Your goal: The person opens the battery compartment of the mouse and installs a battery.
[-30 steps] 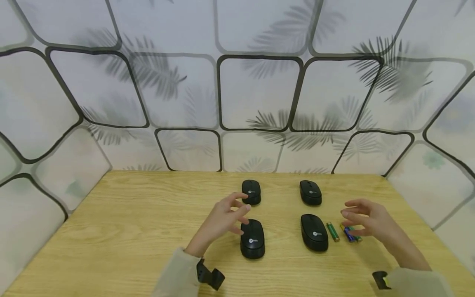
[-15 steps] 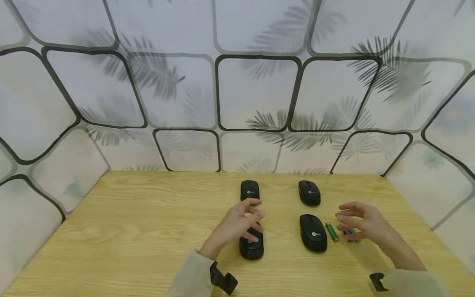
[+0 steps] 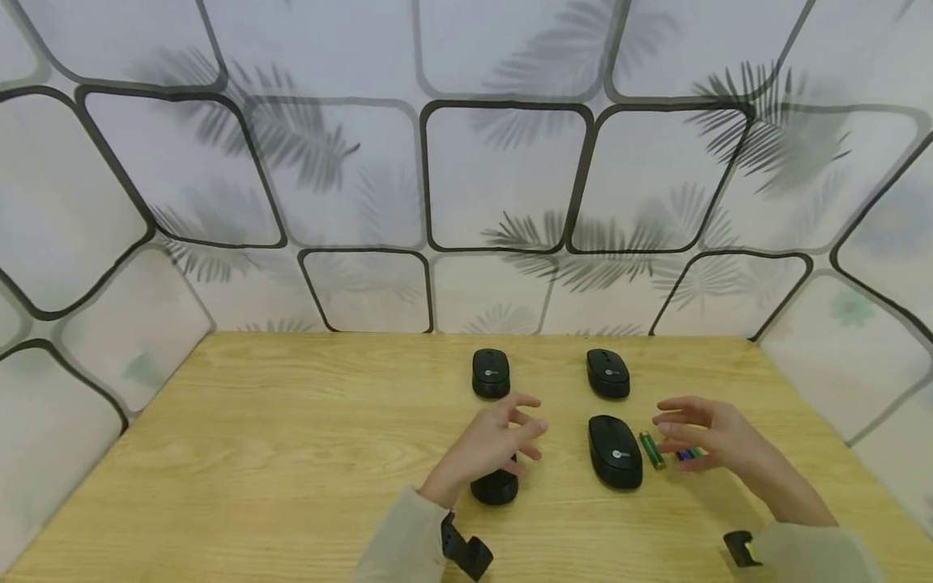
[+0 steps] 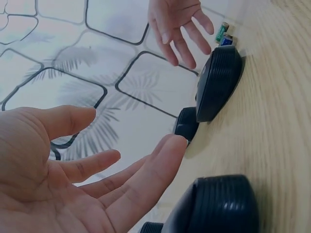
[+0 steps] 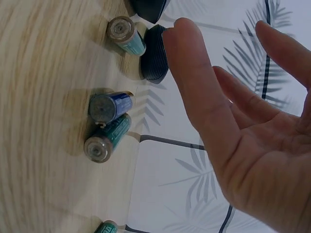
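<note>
In the head view my left hand (image 3: 496, 439) hovers over the front left computer mouse (image 3: 495, 489), hiding part of it. Its fingers are spread and relaxed, with nothing between them. A second black mouse (image 3: 615, 453) lies to the right of that hand. My right hand (image 3: 709, 436) is held above the batteries, fingers loosely bent and holding nothing. Beside the second mouse lies a green battery (image 3: 652, 450). A blue battery (image 5: 111, 108) touches another green battery (image 5: 108, 140) in the right wrist view; from the head, my right fingers partly cover them.
Two more black mice, one at back left (image 3: 491, 373) and one at back right (image 3: 608, 373), sit toward the rear of the wooden table (image 3: 291, 453). A further green battery (image 5: 107, 227) shows at the right wrist view's lower edge. Patterned fabric walls (image 3: 503, 178) enclose the table.
My left hand has moved right, across the front left mouse. My right hand has shifted slightly left above the batteries. The mice and batteries have stayed in place.
</note>
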`<state>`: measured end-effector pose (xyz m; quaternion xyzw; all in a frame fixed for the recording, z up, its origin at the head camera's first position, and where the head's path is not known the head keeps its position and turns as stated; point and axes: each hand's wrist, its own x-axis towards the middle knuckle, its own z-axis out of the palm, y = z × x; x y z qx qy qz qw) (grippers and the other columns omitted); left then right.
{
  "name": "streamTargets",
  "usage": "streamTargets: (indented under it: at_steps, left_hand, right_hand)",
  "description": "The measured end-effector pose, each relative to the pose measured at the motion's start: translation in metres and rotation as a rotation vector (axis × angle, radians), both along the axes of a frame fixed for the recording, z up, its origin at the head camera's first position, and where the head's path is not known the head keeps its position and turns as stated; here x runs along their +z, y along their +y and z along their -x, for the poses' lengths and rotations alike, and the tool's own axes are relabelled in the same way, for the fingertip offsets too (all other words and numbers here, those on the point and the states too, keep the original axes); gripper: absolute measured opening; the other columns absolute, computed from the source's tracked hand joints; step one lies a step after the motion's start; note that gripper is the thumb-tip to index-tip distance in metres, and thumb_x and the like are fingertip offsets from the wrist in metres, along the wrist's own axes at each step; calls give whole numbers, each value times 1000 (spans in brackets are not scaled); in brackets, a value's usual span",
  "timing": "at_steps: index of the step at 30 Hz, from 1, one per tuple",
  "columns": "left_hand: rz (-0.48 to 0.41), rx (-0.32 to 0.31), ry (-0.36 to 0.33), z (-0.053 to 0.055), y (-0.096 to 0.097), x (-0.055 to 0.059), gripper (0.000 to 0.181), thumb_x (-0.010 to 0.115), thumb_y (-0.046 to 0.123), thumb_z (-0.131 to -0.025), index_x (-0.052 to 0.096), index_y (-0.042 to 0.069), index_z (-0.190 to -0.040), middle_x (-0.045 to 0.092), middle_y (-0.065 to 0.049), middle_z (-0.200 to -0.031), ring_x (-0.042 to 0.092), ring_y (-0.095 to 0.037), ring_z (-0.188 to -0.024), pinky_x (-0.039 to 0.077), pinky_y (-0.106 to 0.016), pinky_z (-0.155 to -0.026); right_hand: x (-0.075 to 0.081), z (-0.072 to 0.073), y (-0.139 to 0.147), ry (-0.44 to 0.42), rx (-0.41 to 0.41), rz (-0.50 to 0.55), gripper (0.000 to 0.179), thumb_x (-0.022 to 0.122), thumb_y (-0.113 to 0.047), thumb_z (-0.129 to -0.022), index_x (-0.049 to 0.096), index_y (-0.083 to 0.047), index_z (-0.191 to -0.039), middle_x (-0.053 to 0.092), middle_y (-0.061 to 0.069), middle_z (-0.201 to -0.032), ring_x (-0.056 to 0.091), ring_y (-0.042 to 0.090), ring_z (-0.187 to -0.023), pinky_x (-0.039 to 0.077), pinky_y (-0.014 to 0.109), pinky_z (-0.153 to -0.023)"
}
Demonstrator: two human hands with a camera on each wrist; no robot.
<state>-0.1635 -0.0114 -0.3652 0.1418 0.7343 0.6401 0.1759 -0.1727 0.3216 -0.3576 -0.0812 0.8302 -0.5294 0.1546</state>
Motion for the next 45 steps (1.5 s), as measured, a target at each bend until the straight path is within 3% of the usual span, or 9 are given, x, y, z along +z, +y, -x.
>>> streamTargets:
  at_steps: [10, 22, 28, 39, 45]
  left_hand:
    - [-10, 13, -71, 0, 15, -6, 34, 45, 8, -107, 53, 2, -140, 62, -17, -119, 70, -32, -87, 64, -43, -62]
    - [-25, -25, -138, 1, 35, -8, 35, 47, 9, -107, 52, 4, -141, 59, -14, -118, 69, -29, -88, 64, -42, -64]
    - [-17, -31, -137, 3, 39, -10, 36, 48, 10, -107, 50, 4, -143, 58, -12, -116, 69, -24, -86, 63, -38, -61]
    - [14, -32, -106, 1, 50, -10, 39, 52, 9, -105, 51, 9, -144, 59, -11, -124, 68, -24, -90, 64, -41, -63]
    - [-43, -31, -168, 5, 56, -15, 40, 49, 5, -105, 49, 8, -145, 57, -13, -126, 68, -26, -91, 64, -41, -62]
  right_hand:
    - [-7, 3, -4, -39, 47, 40, 60, 57, -11, -104, 26, 26, -140, 56, 36, -130, 71, 28, -96, 64, 45, -73]
    - [-6, 4, -7, -76, 33, 46, 59, 59, -10, -103, 27, 24, -140, 59, 32, -129, 71, 30, -96, 64, 46, -71]
    - [-7, 6, -9, -85, 48, 39, 60, 59, -11, -103, 28, 24, -141, 59, 31, -129, 72, 31, -96, 64, 45, -69]
    - [-5, 7, -13, -103, 52, 8, 60, 62, -12, -101, 31, 23, -139, 59, 30, -128, 71, 32, -94, 64, 43, -66]
    - [-6, 9, -15, -102, 56, 4, 59, 62, -9, -101, 30, 24, -138, 59, 32, -126, 71, 31, -92, 64, 42, -66]
